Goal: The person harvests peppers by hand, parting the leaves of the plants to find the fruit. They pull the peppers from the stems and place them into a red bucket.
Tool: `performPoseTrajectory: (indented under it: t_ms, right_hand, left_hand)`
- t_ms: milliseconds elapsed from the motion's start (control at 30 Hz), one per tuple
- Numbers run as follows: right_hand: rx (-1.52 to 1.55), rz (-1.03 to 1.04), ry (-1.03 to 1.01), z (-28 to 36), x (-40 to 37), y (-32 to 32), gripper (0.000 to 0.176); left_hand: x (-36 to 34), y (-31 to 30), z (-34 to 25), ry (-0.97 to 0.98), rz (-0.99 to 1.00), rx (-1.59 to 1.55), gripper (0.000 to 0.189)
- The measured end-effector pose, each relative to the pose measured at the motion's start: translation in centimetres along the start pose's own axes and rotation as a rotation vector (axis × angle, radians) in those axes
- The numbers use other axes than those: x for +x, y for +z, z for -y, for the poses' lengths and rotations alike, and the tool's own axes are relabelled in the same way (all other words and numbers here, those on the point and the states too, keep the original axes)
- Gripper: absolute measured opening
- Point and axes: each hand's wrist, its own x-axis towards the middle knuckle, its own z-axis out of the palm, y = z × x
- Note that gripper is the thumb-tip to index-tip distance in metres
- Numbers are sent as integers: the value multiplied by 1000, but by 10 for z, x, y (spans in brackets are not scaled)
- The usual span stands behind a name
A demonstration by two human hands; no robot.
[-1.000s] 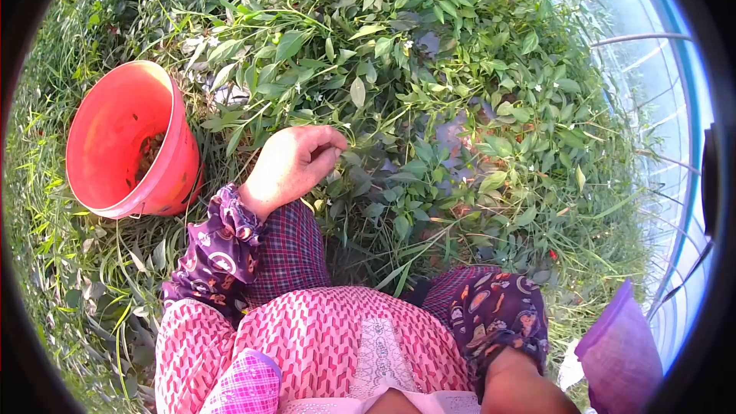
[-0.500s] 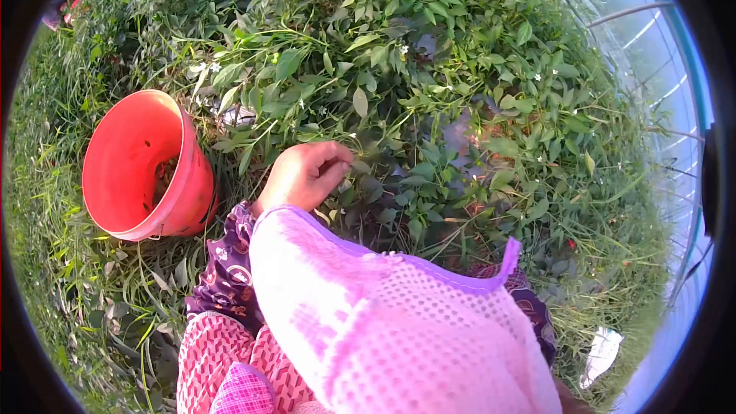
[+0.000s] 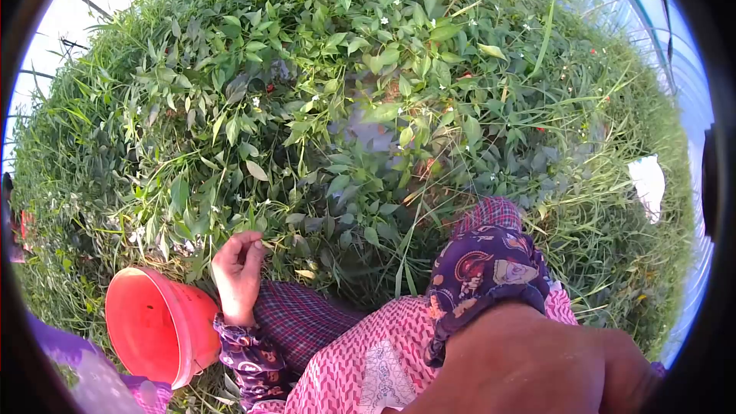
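Observation:
My left hand is at the edge of the green leafy plants, just right of the red bucket. Its fingers are curled, with the thumb pressed near the index finger; anything pinched between them is too small to make out. The bucket leans with its mouth towards the left, and a few dark specks show inside. Close to the camera, at the lower right, is my right hand, raised, its back large in view and its fingers hidden. A dark patterned sleeve cuff circles that wrist.
Small white flowers and some red spots show among the leaves. Pale plastic sheeting curves along the right side over long grass. A white scrap lies in the grass. Pink and purple cloth hangs at the lower left.
The view has turned, so the bucket and my left hand appear lower. The pink cloth has swung from the middle to the lower left. My right hand has come into view.

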Motion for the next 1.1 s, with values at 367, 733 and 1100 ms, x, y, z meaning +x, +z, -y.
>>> performPoseTrajectory:
  t_ms: [367,733,1100]
  right_hand:
    - [50,74,194,6,11,-42,52]
    - [130,147,241,3,44,-43,55]
    - [-179,-505,757,-30,-12,-84,40]
  left_hand:
    - [3,-3,-5,27,16,78,11]
    - [4,-7,-1,230,32,200,13]
    - [-1,0,2,-26,226,145,13]
